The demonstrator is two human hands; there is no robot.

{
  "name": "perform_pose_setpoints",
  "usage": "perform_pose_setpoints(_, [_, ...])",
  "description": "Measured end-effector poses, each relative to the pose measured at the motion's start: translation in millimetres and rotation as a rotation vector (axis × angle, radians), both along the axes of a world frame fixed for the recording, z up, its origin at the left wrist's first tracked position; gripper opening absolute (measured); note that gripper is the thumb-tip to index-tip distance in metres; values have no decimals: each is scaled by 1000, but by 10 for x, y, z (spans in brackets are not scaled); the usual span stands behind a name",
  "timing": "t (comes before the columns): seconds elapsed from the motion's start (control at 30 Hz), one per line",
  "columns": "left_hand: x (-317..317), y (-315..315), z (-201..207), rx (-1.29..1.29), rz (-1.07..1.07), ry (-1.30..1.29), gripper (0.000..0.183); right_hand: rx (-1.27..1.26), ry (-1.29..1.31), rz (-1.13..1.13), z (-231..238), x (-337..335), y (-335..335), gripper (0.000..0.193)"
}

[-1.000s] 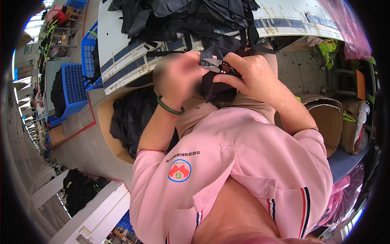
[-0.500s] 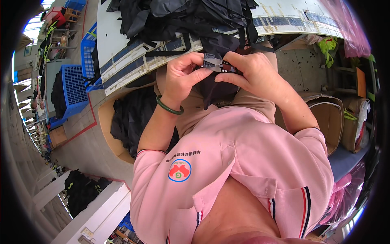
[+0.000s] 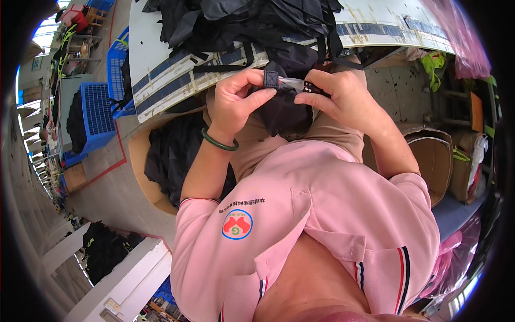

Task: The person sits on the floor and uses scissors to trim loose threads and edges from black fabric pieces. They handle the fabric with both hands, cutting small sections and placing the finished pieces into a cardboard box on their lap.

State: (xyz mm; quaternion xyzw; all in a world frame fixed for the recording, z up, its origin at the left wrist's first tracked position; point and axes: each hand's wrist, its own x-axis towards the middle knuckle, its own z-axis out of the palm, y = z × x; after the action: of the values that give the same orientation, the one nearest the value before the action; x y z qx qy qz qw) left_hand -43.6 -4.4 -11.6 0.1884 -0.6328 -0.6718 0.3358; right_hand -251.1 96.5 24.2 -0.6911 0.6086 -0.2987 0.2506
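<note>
My left hand [image 3: 235, 101] pinches a black webbing strap [image 3: 271, 79] between thumb and fingers, and light box stitching shows on its folded end. Below the strap, a black fabric piece [image 3: 284, 114] hangs over my lap. In my right hand [image 3: 342, 97] is a pair of thread snips [image 3: 292, 83], gripped by its dark handles. Its blades point left, right beside the strap's edge; whether they touch it I cannot tell. Just beyond both hands, a heap of black fabric pieces [image 3: 241, 24] with loose straps spills over the table edge.
The white worktable [image 3: 370, 19] has worn tape along its near edge. A cardboard box [image 3: 140, 161] of black fabric stands at my left, near blue crates [image 3: 98, 115]. Another cardboard box [image 3: 429, 155] and pink plastic wrapping [image 3: 461, 37] are at my right.
The snips' blades have drawn back to the right, off the strap, and my right hand has moved slightly right. The strap's stitched end now faces up in my left hand.
</note>
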Motion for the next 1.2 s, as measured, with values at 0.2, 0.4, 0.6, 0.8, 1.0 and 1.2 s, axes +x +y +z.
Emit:
perform_pose_setpoints(0.2, [747,-168,54,-444,225,-410,11,18,-157,-58,-118,0,-58,36])
perform_pose_setpoints(0.4, [2804,323,167,-308,206,-1756,28,125,-198,-91,-301,-67,-94,28])
perform_pose_setpoints(0.6, [2048,967,1102,-811,433,-593,18,172,-193,11,-540,165,-382,26])
perform_pose_setpoints(0.8, [748,1290,1015,-719,-182,441,11,238,-259,76,-321,757,-429,23])
perform_pose_setpoints(1.0, [147,1402,863,-546,-261,586,12,193,-214,133,-487,662,-380,22])
perform_pose_setpoints(1.2, [-102,1429,892,-461,-339,670,12,175,-355,-24,-430,553,-414,21])
